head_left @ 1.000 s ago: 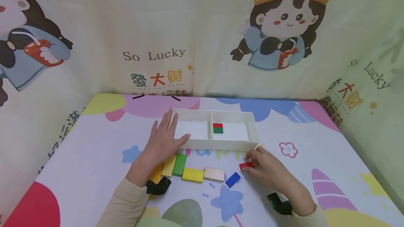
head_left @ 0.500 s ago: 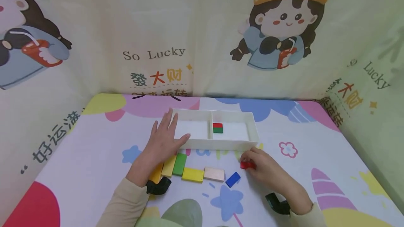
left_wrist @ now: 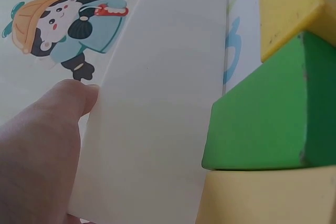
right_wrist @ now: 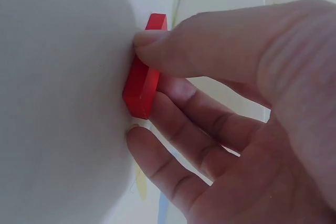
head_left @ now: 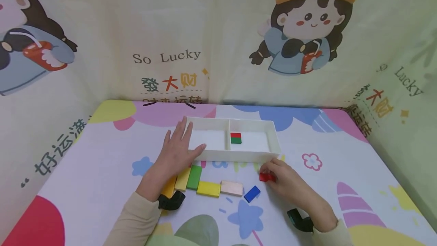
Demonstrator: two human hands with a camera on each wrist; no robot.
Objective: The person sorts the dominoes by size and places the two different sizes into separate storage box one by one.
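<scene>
Right hand (head_left: 286, 181) has its fingers bent in, thumb on one side of a red block (head_left: 266, 177) and fingertips on the other, pinching it just in front of the right end of a white two-compartment box (head_left: 235, 156); whether the block touches the printed tablecloth (head_left: 297, 143), I cannot tell. Left hand (head_left: 175, 155) lies spread over the box's left end, thumb at the front rim, grasping nothing. The step in hand looks to be picking up the red block; the next move would seem to call for keeping that pinch steady and raising it without knocking the box's front wall. Counting, there is one box with one divider (head_left: 229, 136), and one block held. On the cloth lie six more, one of each: orange block (head_left: 168, 188), pale yellow block (head_left: 182, 180), green block (head_left: 194, 177), yellow block (head_left: 208, 189), pale pink block (head_left: 231, 188) and blue block (head_left: 252, 194). Against the divider, in the right compartment, sits a red-and-green piece (head_left: 236, 138), which could be one block or two.
</scene>
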